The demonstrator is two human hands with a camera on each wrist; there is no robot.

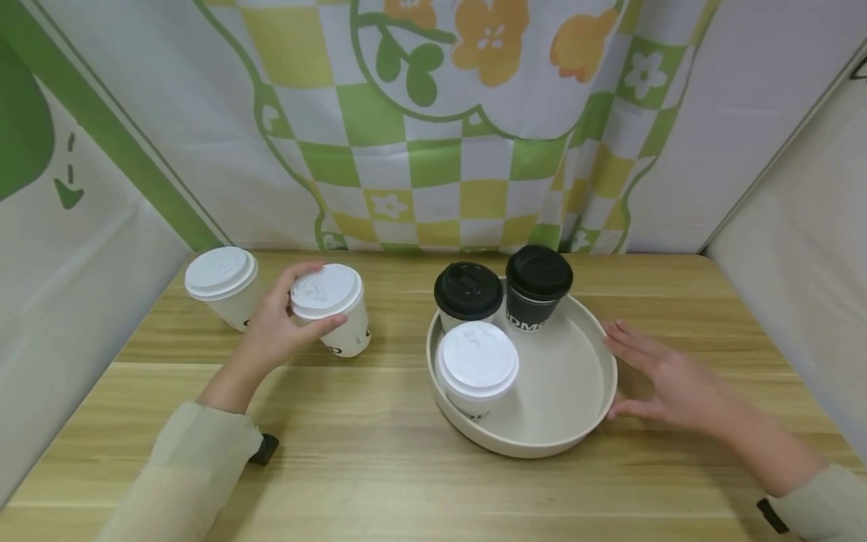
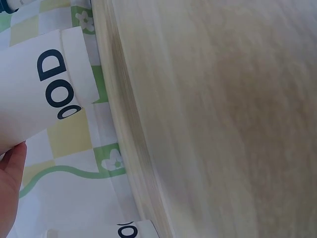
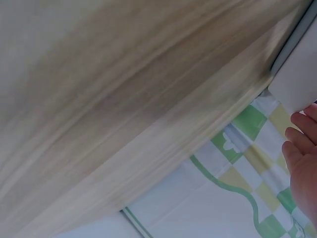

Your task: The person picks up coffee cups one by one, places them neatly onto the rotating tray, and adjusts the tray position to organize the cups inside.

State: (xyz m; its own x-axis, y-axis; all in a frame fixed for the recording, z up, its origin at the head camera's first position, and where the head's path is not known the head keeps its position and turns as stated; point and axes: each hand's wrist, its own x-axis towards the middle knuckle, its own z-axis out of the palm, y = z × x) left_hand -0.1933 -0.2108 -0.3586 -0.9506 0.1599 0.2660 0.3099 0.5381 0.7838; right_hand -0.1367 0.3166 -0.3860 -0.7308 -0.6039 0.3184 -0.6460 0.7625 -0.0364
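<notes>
My left hand [image 1: 271,325] grips a white paper coffee cup [image 1: 349,331] with a white lid, thumb and fingers at opposite sides near the lid. Dark lettering shows on the cup's side in the left wrist view. With its fingers fairly straight, my right hand [image 1: 677,384] touches the right side of a round beige tray [image 1: 569,433]. Inside the tray stand a white-lidded cup [image 1: 478,361], a black-lidded cup [image 1: 467,293] and a dark cup [image 1: 531,310] with a black lid, all toward its left and back.
Another white-lidded cup [image 1: 223,282] stands at the back left, just beyond my left hand. The wooden table [image 1: 379,452] meets a checked, flowered curtain [image 1: 433,165] at the back, and pale fabric walls rise on both sides.
</notes>
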